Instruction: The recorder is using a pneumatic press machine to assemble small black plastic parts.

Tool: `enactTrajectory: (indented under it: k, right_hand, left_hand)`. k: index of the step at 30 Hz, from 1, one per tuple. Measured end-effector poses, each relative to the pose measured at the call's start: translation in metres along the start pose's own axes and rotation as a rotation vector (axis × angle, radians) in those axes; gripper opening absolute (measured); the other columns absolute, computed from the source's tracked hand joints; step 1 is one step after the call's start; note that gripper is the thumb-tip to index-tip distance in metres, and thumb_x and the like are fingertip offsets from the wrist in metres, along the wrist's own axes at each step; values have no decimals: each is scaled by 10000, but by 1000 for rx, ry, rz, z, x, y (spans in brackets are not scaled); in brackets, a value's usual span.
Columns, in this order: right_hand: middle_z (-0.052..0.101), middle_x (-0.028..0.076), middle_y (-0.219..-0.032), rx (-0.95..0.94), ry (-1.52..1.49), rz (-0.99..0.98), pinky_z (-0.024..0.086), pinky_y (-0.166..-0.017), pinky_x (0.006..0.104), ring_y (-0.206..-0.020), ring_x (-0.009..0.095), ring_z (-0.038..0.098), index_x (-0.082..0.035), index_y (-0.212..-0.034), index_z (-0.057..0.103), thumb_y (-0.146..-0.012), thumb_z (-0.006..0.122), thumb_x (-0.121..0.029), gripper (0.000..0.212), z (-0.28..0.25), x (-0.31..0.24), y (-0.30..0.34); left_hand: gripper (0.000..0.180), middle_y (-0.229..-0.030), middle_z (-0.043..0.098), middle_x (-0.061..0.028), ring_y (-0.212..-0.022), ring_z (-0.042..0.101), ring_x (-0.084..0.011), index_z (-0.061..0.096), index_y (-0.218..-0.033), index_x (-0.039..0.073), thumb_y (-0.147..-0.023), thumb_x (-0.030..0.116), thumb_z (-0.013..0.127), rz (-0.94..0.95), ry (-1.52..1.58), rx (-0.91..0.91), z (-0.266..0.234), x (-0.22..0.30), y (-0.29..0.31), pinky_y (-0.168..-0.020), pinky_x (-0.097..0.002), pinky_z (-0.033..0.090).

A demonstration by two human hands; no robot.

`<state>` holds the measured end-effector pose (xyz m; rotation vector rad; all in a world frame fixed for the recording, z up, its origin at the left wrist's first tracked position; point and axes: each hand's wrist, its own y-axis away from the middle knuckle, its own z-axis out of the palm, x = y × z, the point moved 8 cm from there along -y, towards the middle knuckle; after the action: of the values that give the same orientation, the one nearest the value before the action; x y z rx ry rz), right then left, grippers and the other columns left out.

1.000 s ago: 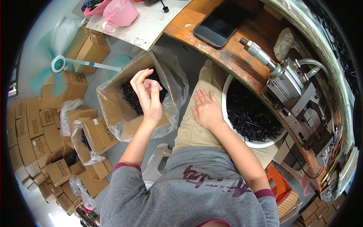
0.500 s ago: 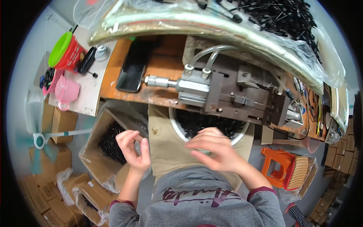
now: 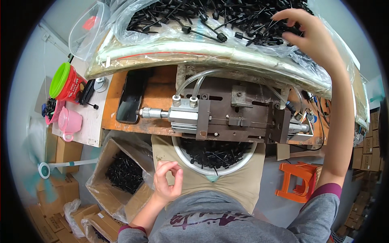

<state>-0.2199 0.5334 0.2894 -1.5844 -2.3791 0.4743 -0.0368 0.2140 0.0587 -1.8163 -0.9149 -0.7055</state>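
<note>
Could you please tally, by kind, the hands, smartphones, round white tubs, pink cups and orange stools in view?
Left hand and right hand: 2
Smartphone: 1
Round white tub: 1
Pink cup: 1
Orange stool: 1
Total: 6

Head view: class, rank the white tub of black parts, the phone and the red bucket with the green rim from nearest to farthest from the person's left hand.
1. White tub: just ahead and to the right of the left hand.
2. Phone: farther ahead and to its left, on the wooden bench.
3. Red bucket: beyond the phone, at the picture's upper left.
</note>
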Motion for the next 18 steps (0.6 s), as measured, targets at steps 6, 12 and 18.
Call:
enactTrajectory:
  k: [6,12,18]
  right_hand:
    - [589,104,-1160,-182,213,-184,476,-931,390,-1061,265,574,-105,-1285,525,-660,622,77,657,67,-14,-18]
    - [618,126,-984,-149,59,-110,483,-901,382,-979,293,594,-22,-1033,611,-668,644,15,368,82,-5,-33]
    - [626,160,-842,-192,-43,-105,497,-779,382,-828,309,617,38,-905,632,-667,691,-46,259,76,-29,-43]
  left_hand:
    - [437,-942,533,-152,-739,528,-166,402,-1217,-4,-830,-119,569,-68,47,-40,14,-5,12,-640,-249,449]
    - [433,-877,580,-126,-596,510,-146,456,-1190,0,-803,-104,621,-39,40,17,15,-5,8,-554,-256,431]
    - [442,-874,586,-120,-591,507,-144,455,-1194,-1,-799,-105,623,-62,54,6,19,-8,9,-554,-256,434]
